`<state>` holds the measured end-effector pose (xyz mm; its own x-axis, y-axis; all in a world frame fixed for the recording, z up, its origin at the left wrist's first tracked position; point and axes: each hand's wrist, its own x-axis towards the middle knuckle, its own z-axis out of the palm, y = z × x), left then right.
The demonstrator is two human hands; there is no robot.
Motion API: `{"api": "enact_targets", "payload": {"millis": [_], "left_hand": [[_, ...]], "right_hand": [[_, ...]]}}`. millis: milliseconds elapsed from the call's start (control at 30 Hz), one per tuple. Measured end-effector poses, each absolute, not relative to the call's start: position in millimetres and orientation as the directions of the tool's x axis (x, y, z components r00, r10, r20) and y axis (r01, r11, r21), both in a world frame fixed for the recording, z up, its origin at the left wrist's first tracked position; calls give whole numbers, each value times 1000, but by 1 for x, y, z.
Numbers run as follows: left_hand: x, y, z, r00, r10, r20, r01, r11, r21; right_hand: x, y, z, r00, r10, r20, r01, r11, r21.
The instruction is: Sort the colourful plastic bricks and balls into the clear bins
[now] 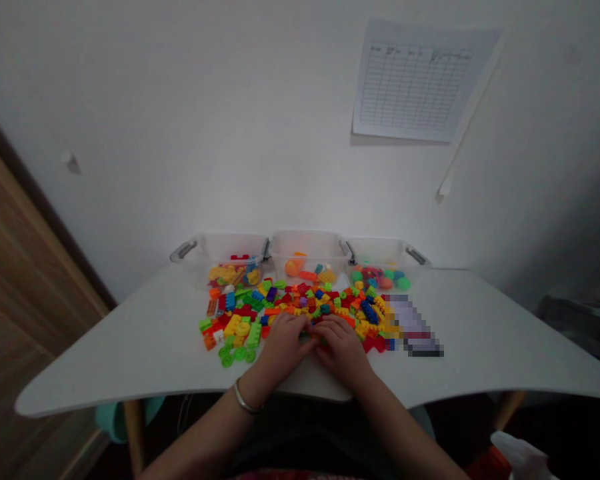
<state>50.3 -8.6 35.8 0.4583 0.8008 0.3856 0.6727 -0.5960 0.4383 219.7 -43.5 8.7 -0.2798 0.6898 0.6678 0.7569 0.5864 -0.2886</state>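
I've got the left hand (pixel 283 345) and right hand (pixel 343 350) curled, fingertips almost meeting at lower centre, equally near a small green plastic brick (pixel 308 328) at the front of the multicoloured plastic brick pile (pixel 300 300), pinch unclear.

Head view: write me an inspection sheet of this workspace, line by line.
Surface: white table, with bricks spread across its middle.
Job's things: plastic toy bricks in mixed colours, heaped in front of three clear plastic bins that hold more pieces.
Clutter: a pixelated flat item at the right edge of the bricks.
Grippers: left hand and right hand side by side, fingers on the bricks; any grip cannot be told.
Cables: nothing seen.
Surroundings: ruled paper chart on the wall; wooden panel at left.
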Motion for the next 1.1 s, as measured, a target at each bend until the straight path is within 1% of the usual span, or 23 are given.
{"api": "enact_targets", "payload": {"millis": [100, 200, 267, 333, 433, 500, 633, 767, 900, 1033, 1100], "left_hand": [[46, -14, 35, 495, 768, 407, 680, -634, 369], [38, -20, 30, 552, 700, 454, 692, -688, 218], [32, -23, 25, 564, 673, 478, 712, -690, 133], [28, -23, 22, 557, 670, 490, 736, -672, 82], [24, -21, 19, 555, 663, 503, 752, -658, 37], [24, -20, 19, 533, 658, 533, 767, -641, 24], [22, -22, 18, 435, 672, 599, 826, -563, 32], [19, -25, 18, 369, 696, 616, 861, -506, 55], [18, -24, 17, 336, 730, 595, 883, -465, 72], [17, -21, 15, 325, 758, 566, 892, -444, 83], [17, -20, 13, 324, 762, 561, 894, -441, 82]], "right_hand": [[220, -44, 8, -277, 690, 669, 766, 579, -281], [219, -44, 8, -250, 690, 679, 773, 565, -289], [219, -45, 7, -237, 692, 682, 774, 559, -298], [218, -45, 7, -231, 694, 682, 773, 557, -304], [219, -44, 7, -220, 695, 685, 770, 555, -315], [219, -44, 7, -202, 695, 690, 765, 552, -332], [220, -43, 6, -137, 716, 685, 750, 527, -400], [221, -40, 8, -71, 731, 678, 740, 495, -456], [230, -29, 24, 54, 687, 725, 752, 449, -482], [250, -4, 55, 196, 631, 750, 770, 375, -517], [260, 13, 70, 252, 602, 758, 752, 371, -544]]}}
